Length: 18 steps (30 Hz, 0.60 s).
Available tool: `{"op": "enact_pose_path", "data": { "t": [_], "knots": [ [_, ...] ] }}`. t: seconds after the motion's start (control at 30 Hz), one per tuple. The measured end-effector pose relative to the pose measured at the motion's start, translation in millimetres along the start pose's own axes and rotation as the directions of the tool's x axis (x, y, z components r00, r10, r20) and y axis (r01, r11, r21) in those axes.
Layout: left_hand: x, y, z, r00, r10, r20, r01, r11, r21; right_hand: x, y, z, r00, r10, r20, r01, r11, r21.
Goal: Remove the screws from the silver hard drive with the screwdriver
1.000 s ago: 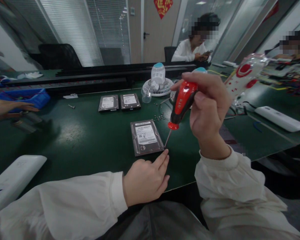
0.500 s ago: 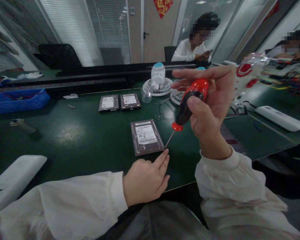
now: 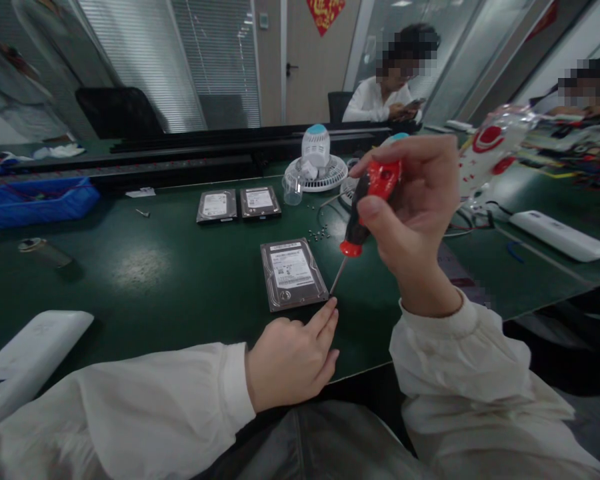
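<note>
A silver hard drive (image 3: 294,277) with a white label lies flat near the table's front edge. My right hand (image 3: 413,207) is wrapped round the red and black handle of a screwdriver (image 3: 356,223). The screwdriver slants down to the left, its tip at the drive's near right corner. Beside that tip, the outstretched fingertips of my left hand (image 3: 293,363) touch the same corner, with the thumb held apart below. Whatever sits under the tip is too small to make out. Several small screws (image 3: 319,233) lie scattered behind the drive.
Two more hard drives (image 3: 217,206) lie farther back. White fan parts (image 3: 316,163) and a clear cup (image 3: 293,190) stand behind. A blue bin (image 3: 37,200), a metal cylinder (image 3: 45,253) and a white device (image 3: 40,347) are left; another white device (image 3: 563,235) is right. A person (image 3: 383,100) sits opposite.
My right hand has turned the screwdriver handle and shifted slightly left, so the screwdriver stands a bit steeper. My left hand and the hard drive stay put. A person at far left has moved.
</note>
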<state>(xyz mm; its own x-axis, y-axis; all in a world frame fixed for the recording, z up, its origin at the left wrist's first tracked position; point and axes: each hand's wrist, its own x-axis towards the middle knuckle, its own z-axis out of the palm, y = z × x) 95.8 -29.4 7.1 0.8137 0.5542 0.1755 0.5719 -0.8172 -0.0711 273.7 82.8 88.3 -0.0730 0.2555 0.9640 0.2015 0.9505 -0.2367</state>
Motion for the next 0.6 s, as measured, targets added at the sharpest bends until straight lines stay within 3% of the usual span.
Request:
{"op": "enact_pose_path", "data": {
  "t": [0.23,0.43,0.6],
  "knots": [
    [-0.4,-0.2,-0.5,1.000,-0.005,0.011,0.005,1.000,-0.006,-0.5,0.2,-5.4,0.999,0.045,0.007,-0.044,0.995,-0.092],
    [-0.3,0.5,-0.2,1.000,-0.007,0.007,0.007,1.000,-0.014,3.1,-5.8,-15.6,0.999,-0.035,0.025,0.041,0.934,-0.354],
    [-0.3,0.7,0.3,1.000,-0.010,0.005,0.010,1.000,-0.016,1.2,1.2,-18.9,1.000,0.010,0.018,-0.003,0.943,-0.332]
  ]
}}
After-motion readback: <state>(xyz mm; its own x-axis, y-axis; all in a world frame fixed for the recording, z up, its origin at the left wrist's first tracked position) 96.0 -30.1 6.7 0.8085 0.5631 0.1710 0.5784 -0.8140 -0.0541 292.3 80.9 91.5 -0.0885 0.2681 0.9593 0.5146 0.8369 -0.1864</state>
